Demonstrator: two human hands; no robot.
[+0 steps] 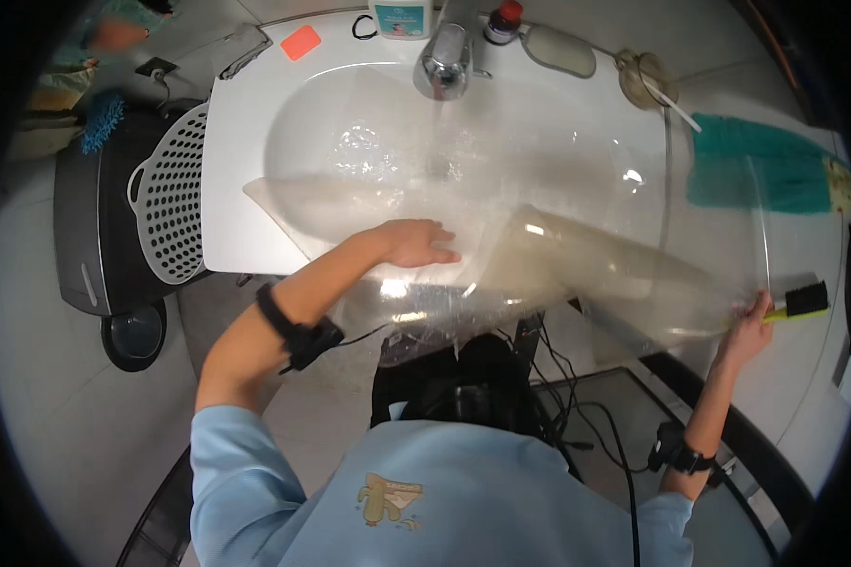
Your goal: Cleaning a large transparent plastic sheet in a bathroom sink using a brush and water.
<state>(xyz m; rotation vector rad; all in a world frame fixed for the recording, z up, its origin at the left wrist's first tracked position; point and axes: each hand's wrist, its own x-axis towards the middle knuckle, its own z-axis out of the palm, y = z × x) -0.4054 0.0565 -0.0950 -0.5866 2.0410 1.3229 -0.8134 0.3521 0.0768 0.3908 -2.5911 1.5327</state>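
A large sheet of clear plastic (624,260) lies across the white sink (288,123), wet and curling over the front edge toward me. My left hand (414,243) rests flat on the sheet near the basin's front, its fingers stretched out. Far to the right, my right hand (749,331) is closed around the yellow-green handle of a brush (806,300) with black bristles. That hand is also at the right edge of the sheet; whether it grips the plastic too, I cannot tell. Under the tap (444,64), water shows in the basin.
Along the sink's back stand a white bottle (402,17), a small red-capped bottle (503,23), a soap dish (560,51) and a cup (641,79). An orange card (300,42) lies back left. A perforated basket (172,203) leans left; a green cloth (756,165) lies right.
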